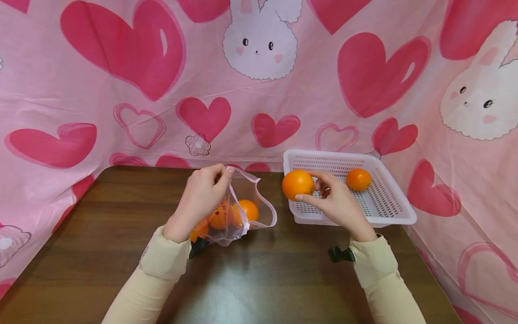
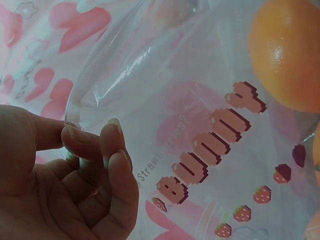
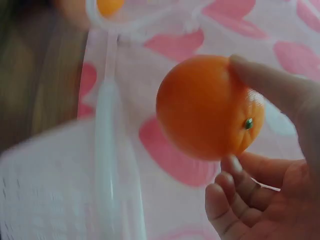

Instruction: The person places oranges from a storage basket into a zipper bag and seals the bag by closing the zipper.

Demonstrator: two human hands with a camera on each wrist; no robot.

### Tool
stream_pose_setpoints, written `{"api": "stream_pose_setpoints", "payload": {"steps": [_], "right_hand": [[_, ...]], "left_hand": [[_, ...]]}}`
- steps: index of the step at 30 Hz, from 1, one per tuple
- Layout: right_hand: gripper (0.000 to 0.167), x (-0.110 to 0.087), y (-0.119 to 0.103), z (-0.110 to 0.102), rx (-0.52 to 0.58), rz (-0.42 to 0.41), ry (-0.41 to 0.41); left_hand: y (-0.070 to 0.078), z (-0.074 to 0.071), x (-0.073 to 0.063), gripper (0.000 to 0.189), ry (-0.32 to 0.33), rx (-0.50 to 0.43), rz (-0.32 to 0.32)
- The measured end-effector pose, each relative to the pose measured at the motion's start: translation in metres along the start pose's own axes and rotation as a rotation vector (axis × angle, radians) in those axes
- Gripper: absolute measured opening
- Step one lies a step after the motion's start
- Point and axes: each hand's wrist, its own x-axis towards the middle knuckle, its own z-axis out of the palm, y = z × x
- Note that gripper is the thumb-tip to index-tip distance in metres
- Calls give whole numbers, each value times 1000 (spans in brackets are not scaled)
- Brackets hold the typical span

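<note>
My left hand (image 1: pixel 206 191) pinches the rim of a clear plastic zip bag (image 1: pixel 259 198) between thumb and fingertips, and its mouth gapes toward the right. Inside the bag lie several oranges (image 1: pixel 247 210); the left wrist view shows printed letters (image 2: pixel 215 145) and small strawberries on its side. My right hand (image 1: pixel 333 198) holds one orange (image 1: pixel 298 185) between thumb and fingers, above the left edge of a white plastic basket (image 1: pixel 390 198). The green stem end of that orange (image 3: pixel 207 107) shows in the right wrist view. Another orange (image 1: pixel 358 179) sits in the basket.
Both the bag and the basket stand on a dark brown wooden table (image 1: pixel 259 279), the basket at the back right. A pink cloth (image 1: pixel 259 99) with hearts and rabbits hangs behind and beside the table. Dark straps (image 1: pixel 341 254) show near both wrists.
</note>
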Motion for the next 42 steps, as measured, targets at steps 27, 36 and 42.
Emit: {"api": "stream_pose_setpoints", "payload": {"steps": [27,36,42], "right_hand": [[49,-10,-43,47,348,-193,-87],[49,-10,-35,28,311,-127,-51],[49,-6,-18,5,212,-73,42]], "left_hand": [[-3,-1,3,41,76,10,29],[-5,-9,5,41,83,-2,-2],[-6,-11,6,41,87,0,-5]]}}
